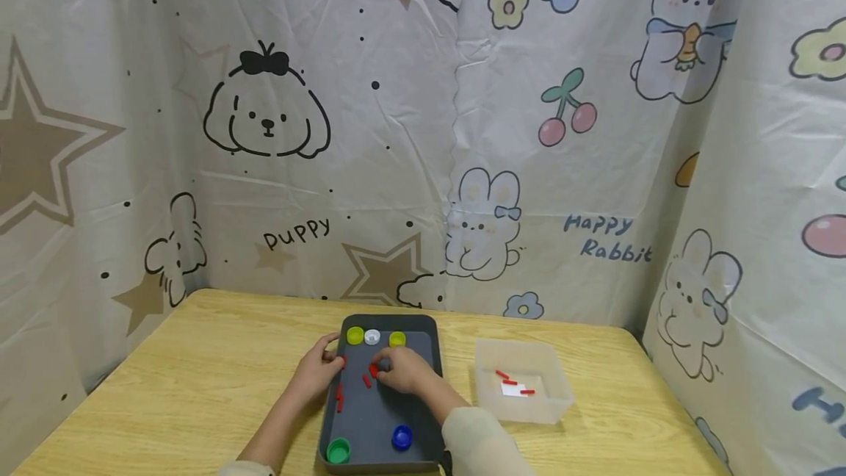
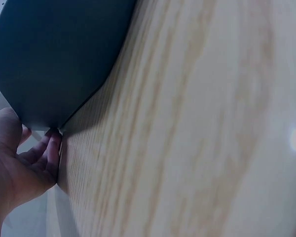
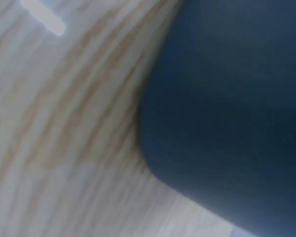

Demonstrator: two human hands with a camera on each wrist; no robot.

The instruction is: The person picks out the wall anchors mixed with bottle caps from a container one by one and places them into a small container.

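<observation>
- Right hand (image 1: 403, 371) pinched red stick (image 1: 374, 371), yellow cap (image 1: 397, 339) just beyond
- Left hand (image 1: 319, 371) gripped dark tray (image 1: 380, 421) by its rim
- Translucent box (image 1: 522, 412) stood right of tray

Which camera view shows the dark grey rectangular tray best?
The head view: it shows the dark grey rectangular tray from above, including its inside. The left wrist view shows only its outside, beside the left hand; the right wrist view, only a blurred outer part.
</observation>
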